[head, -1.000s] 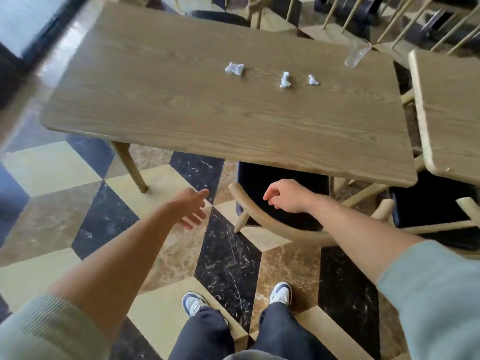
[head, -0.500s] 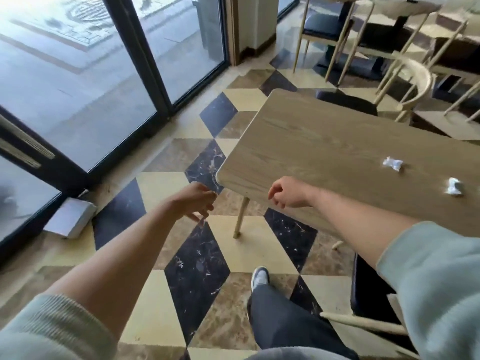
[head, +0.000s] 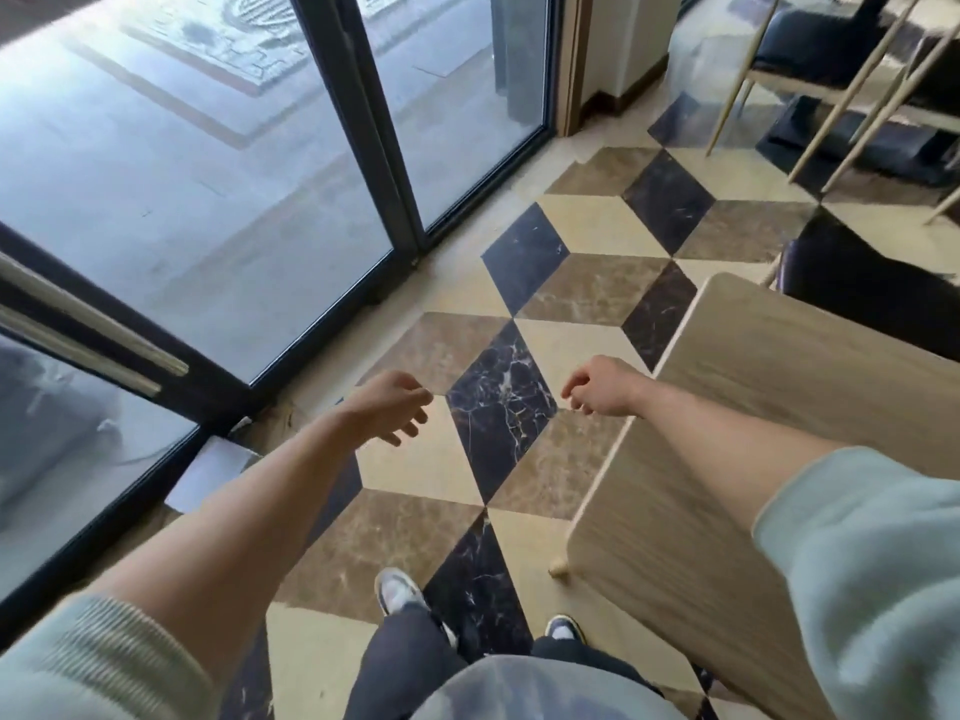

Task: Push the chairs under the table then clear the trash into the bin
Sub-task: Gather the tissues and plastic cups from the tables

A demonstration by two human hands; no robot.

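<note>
Floor (head: 498, 407) cream, brown, black marbled diamonds; table (head: 779, 387) pale woodgrain.

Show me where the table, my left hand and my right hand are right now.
table (head: 779, 407), head view, on the bare wooden top near its left edge.
left hand (head: 387, 405), head view, on the back of the hand.
right hand (head: 602, 389), head view, on the back of the hand.

Your clothes, seen from above

You wear a pale grey-green sweatshirt (head: 872, 553) with ribbed cuffs pushed up your forearms, dark trousers (head: 410, 662), and white sneakers (head: 397, 589) with dark trim; both hands (head: 387, 407) are bare.
</note>
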